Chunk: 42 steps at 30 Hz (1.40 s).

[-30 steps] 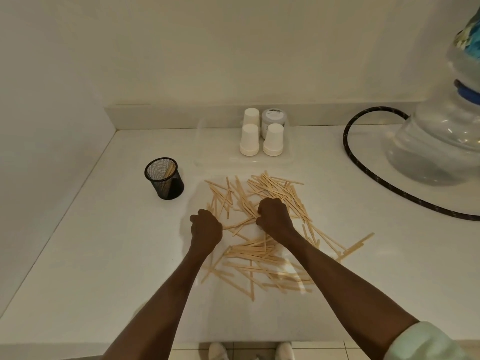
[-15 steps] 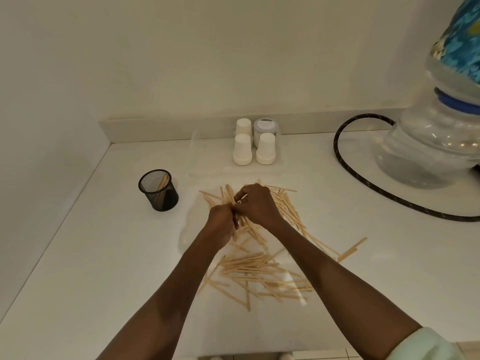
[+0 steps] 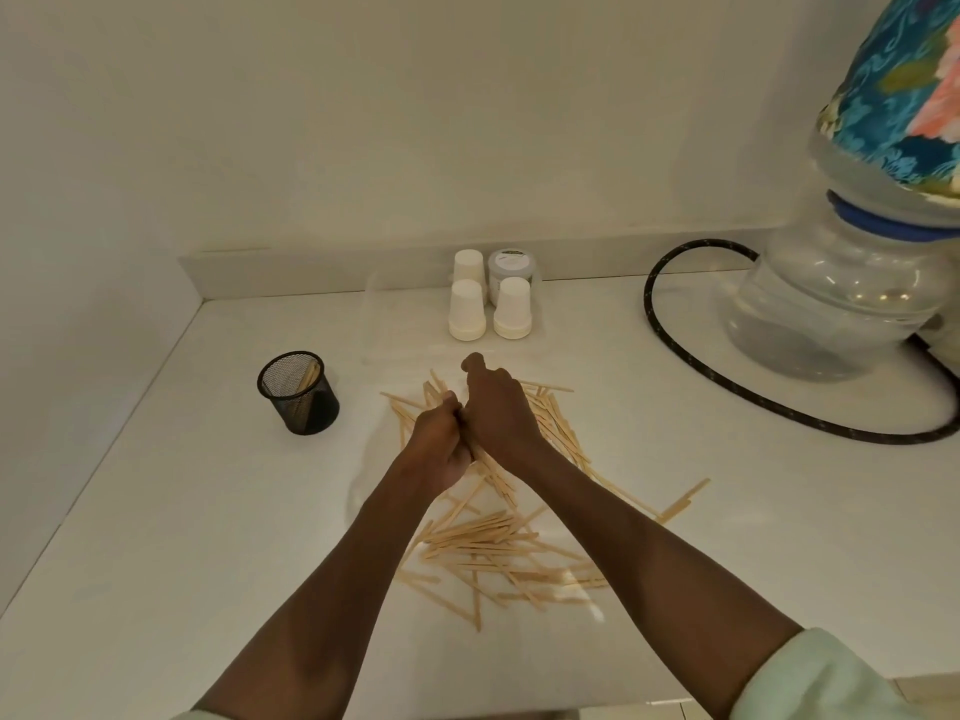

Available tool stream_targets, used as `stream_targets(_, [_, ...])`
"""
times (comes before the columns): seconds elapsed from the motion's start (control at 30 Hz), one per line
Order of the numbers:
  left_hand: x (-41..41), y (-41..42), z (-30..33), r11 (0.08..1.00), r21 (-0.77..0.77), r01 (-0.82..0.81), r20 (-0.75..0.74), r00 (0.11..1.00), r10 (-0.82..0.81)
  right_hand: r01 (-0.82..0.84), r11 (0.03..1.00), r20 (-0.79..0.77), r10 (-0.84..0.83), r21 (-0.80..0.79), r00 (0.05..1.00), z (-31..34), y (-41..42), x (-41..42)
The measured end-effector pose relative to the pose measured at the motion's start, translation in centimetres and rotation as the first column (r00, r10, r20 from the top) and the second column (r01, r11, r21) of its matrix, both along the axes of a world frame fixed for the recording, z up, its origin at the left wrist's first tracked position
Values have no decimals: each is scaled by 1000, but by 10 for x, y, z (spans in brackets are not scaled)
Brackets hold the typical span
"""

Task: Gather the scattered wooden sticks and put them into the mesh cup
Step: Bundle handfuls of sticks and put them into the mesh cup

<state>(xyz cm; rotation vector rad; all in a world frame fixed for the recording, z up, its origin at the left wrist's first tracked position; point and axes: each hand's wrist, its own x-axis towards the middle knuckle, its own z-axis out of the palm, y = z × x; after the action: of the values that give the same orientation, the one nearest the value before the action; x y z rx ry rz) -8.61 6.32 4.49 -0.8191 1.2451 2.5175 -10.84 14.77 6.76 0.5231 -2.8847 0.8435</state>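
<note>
Over wooden sticks (image 3: 483, 543), left hand (image 3: 439, 441), right hand (image 3: 498, 413) gripping

From my seat, I take the mesh cup (image 3: 297, 393) on the counter (image 3: 156, 537) as my landmark: a few sticks stand inside it, and the scattered wooden sticks (image 3: 493, 543) lie on the counter to its right, spreading nearer to me. My left hand (image 3: 439, 441) and right hand (image 3: 496, 410) meet, touching, over the far part of that pile, right of the cup. Behind and right of the cup three upturned paper cups (image 3: 466, 317) cluster beside a jar (image 3: 511, 267) near the back wall, with the hose (image 3: 675, 350) and water bottle (image 3: 836, 304) farther right still.
</note>
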Motion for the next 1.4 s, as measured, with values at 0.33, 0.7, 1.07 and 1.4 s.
stream_targets(0.33, [-14, 12, 18, 932, -234, -276, -192, 953, 234, 430, 650, 302, -306, -627, 903, -12, 25, -4])
stream_targets(0.7, [7, 43, 27, 680, -665, -309, -439, 898, -22, 780, -218, 488, 674, -586, 555, -5, 16, 5])
stream_targets(1.07, [7, 39, 40, 676, -671, -303, -379, 925, 38, 744, -160, 498, 651, -649, 574, 2, 3, 12])
stream_targets(1.4, [-2, 25, 41, 747, -546, -380, -285, 922, 260, 731, -46, 565, 602, -681, 564, 0, 6, 8])
